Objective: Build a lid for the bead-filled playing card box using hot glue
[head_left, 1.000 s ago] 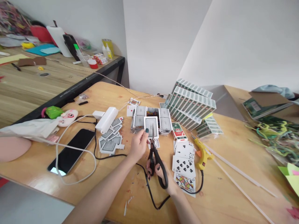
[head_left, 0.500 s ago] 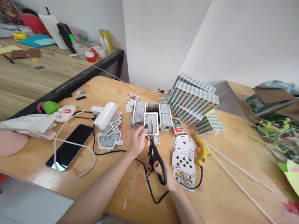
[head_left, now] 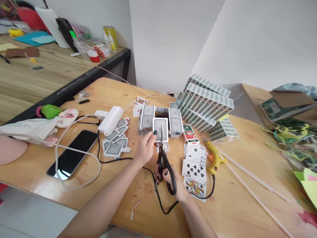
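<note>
My left hand (head_left: 146, 145) pinches a playing card (head_left: 158, 125), its patterned back facing me. Gripped by the handles in my right hand (head_left: 170, 180) is a pair of black scissors (head_left: 165, 167). Their blades reach over the card's lower middle; whether they are cutting into it I cannot tell. Just behind stands a structure of playing cards (head_left: 175, 119), with grey backs outward and a gap in its middle. Face-up cards (head_left: 194, 171) lie to the right of my right hand. A pile of face-down cards (head_left: 115, 147) is on the left.
A yellow glue gun (head_left: 215, 158) lies at right, its black cord looping below my hands. Behind it, stacked card boxes (head_left: 205, 104) lean at an angle. A phone (head_left: 74, 153), a white power strip (head_left: 111, 120) and cables occupy the left. Long glue sticks (head_left: 257, 198) lie far right.
The view has shifted slightly. Both hands, the card and the scissors keep nearly the same positions relative to one another.
</note>
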A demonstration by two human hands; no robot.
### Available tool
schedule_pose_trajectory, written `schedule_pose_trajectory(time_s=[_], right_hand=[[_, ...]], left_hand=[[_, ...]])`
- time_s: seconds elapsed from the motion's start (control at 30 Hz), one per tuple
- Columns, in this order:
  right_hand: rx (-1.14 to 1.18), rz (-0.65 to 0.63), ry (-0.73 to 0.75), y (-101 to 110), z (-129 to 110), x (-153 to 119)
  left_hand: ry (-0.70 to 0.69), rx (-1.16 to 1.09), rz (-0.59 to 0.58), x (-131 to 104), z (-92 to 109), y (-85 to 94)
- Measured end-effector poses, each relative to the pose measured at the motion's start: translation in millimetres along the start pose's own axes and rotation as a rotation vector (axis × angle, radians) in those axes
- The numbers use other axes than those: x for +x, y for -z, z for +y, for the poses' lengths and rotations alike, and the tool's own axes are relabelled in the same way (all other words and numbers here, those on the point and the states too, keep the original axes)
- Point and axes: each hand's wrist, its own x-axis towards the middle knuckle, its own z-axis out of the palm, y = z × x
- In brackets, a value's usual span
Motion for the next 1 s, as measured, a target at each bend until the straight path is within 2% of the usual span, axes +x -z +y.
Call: schedule_pose_trajectory(time_s=[0.23,0.5,1.0], right_hand=[[0.028,0.029,-0.049,-0.6,4.3,1.2],[0.013,0.092,-0.107,-3.6,6.1,2.2],[0.009,0.139,-0.112,-5.7,10.6,3.4]], left_hand=[[0.021,-0.046,0.000,0.2,5.3,-2.3],[-0.007,0.048,0.022,0.7,1.3,-2.1],[0.016,0.053,0.001,1.5,-1.3,-2.4]])
